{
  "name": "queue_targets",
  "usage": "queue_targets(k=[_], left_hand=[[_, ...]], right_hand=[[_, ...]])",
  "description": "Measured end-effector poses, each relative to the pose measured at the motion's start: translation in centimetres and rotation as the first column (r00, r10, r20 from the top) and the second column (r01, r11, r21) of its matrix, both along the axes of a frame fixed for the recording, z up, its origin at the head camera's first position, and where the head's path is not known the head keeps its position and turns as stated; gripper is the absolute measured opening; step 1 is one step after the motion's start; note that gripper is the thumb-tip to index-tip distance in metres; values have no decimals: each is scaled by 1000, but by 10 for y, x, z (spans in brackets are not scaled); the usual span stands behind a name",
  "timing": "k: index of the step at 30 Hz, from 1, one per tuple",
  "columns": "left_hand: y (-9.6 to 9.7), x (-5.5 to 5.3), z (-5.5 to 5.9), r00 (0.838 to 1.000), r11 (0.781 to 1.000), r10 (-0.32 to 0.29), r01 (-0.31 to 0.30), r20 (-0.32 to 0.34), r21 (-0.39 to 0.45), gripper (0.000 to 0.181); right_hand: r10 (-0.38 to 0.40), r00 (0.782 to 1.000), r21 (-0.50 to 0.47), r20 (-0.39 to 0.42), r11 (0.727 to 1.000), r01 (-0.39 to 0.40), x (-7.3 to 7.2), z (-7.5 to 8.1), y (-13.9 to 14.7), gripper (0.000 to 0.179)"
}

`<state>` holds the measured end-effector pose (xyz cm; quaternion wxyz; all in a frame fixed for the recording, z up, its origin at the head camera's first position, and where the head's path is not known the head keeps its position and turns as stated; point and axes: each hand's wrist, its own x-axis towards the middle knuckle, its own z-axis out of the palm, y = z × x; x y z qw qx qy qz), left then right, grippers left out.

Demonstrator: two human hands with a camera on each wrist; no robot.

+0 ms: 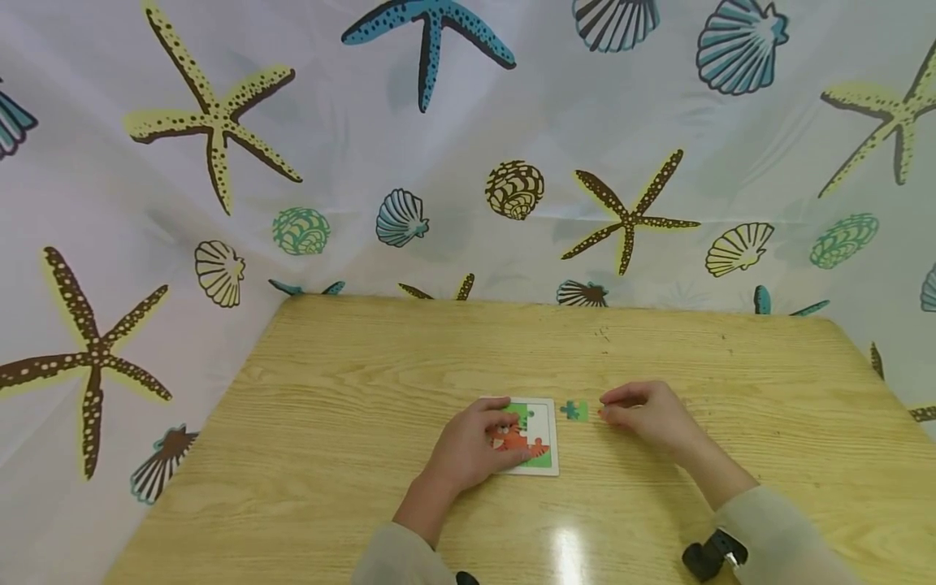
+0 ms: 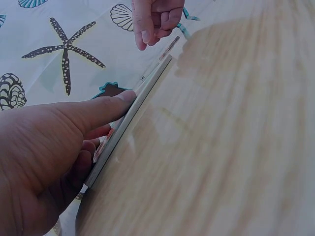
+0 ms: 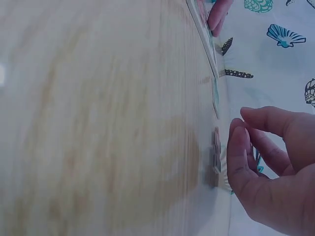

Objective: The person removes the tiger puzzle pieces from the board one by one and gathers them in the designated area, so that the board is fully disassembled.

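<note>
Left hand [image 1: 475, 445] presses flat on the white square puzzle board [image 1: 547, 465]; right hand [image 1: 647, 416], fingers loosely curled and empty, sits just beside a small green jigsaw piece [image 1: 574, 410].

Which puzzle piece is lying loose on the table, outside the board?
The green-and-teal puzzle piece lies alone on the wooden table, between the puzzle board and the right hand. The orange pieces sit fitted in the board.

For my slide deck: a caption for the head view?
Left hand rests on puzzle board; right hand beside loose green piece.
</note>
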<state>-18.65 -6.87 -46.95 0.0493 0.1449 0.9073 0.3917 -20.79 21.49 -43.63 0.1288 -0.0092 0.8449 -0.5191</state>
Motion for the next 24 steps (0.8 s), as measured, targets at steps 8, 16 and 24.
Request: queue_targets(k=[8, 16, 24], left_hand=[[1, 0, -2, 1000, 1000, -3, 3, -2, -5, 57], [0, -1, 0, 1000, 1000, -7, 7, -2, 8, 56], [-1, -2, -1, 1000, 1000, -15, 15, -7, 1, 56]], right_hand=[[77, 993, -91, 88, 993, -69, 5, 1, -11, 30], [203, 974, -135, 99, 973, -189, 12, 1, -28, 30], [217, 969, -122, 122, 972, -202, 14, 0, -37, 30]])
